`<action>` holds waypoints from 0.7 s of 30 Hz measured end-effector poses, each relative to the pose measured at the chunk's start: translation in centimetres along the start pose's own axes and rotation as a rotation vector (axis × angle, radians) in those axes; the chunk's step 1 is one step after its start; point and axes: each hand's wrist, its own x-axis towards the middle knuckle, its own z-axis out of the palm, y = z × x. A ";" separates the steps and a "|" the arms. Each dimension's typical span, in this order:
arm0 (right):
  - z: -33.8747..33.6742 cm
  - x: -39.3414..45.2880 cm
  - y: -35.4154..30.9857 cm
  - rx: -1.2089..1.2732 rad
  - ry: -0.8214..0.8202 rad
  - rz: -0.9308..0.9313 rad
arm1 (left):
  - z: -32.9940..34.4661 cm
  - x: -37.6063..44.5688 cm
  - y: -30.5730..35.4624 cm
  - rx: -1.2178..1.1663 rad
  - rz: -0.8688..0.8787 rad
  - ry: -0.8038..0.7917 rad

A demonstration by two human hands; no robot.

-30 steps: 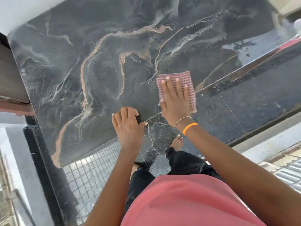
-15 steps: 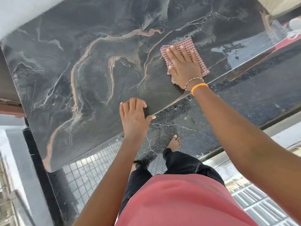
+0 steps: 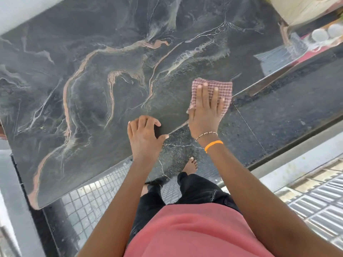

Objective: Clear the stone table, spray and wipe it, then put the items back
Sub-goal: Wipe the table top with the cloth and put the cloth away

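Observation:
The dark stone table (image 3: 92, 89) with pale and orange veins fills the upper part of the head view, and nothing stands on it. A folded red-and-white checked cloth (image 3: 223, 88) lies near the table's front right edge. My right hand (image 3: 206, 110) presses flat on the cloth with straight, spread fingers. My left hand (image 3: 144, 136) rests on the table's front edge just left of it, fingers slightly bent, thumb along the edge, holding nothing.
Below the front edge lie dark speckled floor slabs (image 3: 278, 112) and small grey tiles (image 3: 89, 199). My bare foot (image 3: 191, 165) stands close under the edge. At the far right a reflection shows white round objects (image 3: 326, 33). A white wall (image 3: 27, 8) borders the table's far left.
My right hand slid the cloth away toward the table's far right, then drew it back to the front edge. My left hand stayed on the edge.

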 end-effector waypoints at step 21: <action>-8.3 14.0 15.2 -0.015 0.018 0.150 | 3.0 6.1 9.1 -0.040 0.317 -0.096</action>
